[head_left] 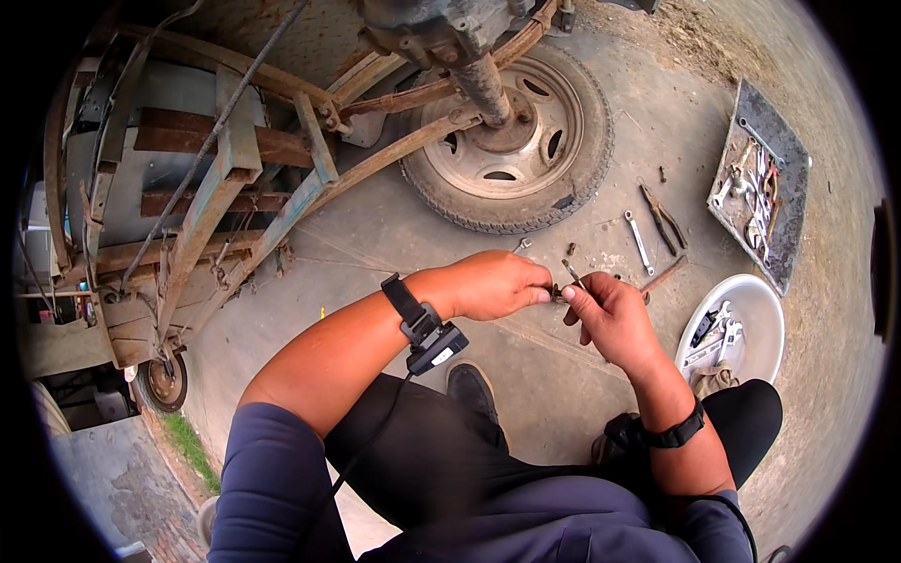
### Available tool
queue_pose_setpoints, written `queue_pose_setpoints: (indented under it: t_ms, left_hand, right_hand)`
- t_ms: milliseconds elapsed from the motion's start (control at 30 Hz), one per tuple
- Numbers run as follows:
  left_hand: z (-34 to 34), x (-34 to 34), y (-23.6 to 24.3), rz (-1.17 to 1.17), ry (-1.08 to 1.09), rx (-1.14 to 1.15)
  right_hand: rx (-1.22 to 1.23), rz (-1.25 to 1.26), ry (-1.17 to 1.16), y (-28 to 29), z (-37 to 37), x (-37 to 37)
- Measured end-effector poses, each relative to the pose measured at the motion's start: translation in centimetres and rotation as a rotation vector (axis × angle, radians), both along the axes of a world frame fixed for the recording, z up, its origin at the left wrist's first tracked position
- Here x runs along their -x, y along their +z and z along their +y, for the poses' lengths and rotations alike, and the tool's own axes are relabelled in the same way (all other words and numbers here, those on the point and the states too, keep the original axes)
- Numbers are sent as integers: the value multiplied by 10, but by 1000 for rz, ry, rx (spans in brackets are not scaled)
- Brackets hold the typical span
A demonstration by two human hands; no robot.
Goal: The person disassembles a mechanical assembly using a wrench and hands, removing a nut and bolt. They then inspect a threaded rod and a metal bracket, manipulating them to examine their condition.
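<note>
Over on the left stood the rusty metal frame (210, 220), and then came the left hand (502, 284), thumb and fingers pinched on a small dark part (557, 293), brownish, its finer detail too tiny to make out, up above the floor (366, 267) between both hands! The right hand (610, 314) met it there, fingertips closed on a slim greyish metal piece (572, 272), tilted upward. Beyond lay a wrench (639, 242) and dark pliers (657, 208).
</note>
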State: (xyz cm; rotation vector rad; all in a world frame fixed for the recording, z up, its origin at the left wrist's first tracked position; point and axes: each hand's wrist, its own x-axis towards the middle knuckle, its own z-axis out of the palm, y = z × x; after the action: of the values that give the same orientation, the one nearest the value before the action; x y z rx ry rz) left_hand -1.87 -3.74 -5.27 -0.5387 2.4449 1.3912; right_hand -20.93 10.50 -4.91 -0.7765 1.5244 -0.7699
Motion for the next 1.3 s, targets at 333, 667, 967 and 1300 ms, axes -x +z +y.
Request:
queue_pose_setpoints:
  t_ms: [333, 667, 967, 1300]
  left_hand:
    - [1, -1, -5, 39, 15, 5]
    - [1, 0, -6, 48, 27, 12]
    - [1, 1, -6, 20, 6, 5]
    - [0, 3, -1, 4, 11, 18]
  right_hand:
    - [225, 182, 63, -1, 1, -2]
    - [427, 341, 145, -16, 4, 0]
    - [154, 160, 44, -9, 2, 0]
    - [147, 151, -12, -5, -1, 3]
